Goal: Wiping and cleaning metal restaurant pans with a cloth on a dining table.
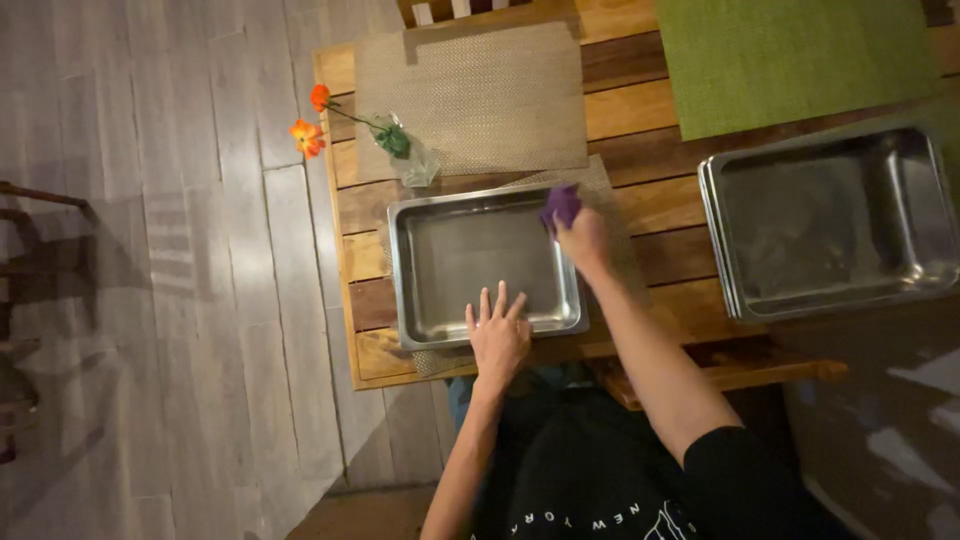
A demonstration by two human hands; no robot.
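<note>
The left hand point(498, 338) lies flat with its fingers spread, palm pressed down on the near rim of a steel tray point(440, 262), gripping nothing. The right hand point(583, 240) is closed round a bunched purple cloth point(562, 205), which it holds against the tray's far corner, at about two o'clock from the left hand. The tray sits on a woven mat point(622, 250) at the near edge of a slatted wooden table point(640, 190), and its inside is bare and dull. At about eleven o'clock from the tray a small glass vase point(417, 163) lies tilted, with two orange flowers point(311, 120) on thin green stems pointing out past the table's left edge. Straight beyond the tray, at twelve o'clock, lies a beige place mat point(480, 95). At one o'clock, further back, lies a green place mat point(790, 55). At three o'clock, well apart from the hands, stands a stack of larger steel trays point(830, 225). Pale plank floor point(200, 300) lies to the left.
</note>
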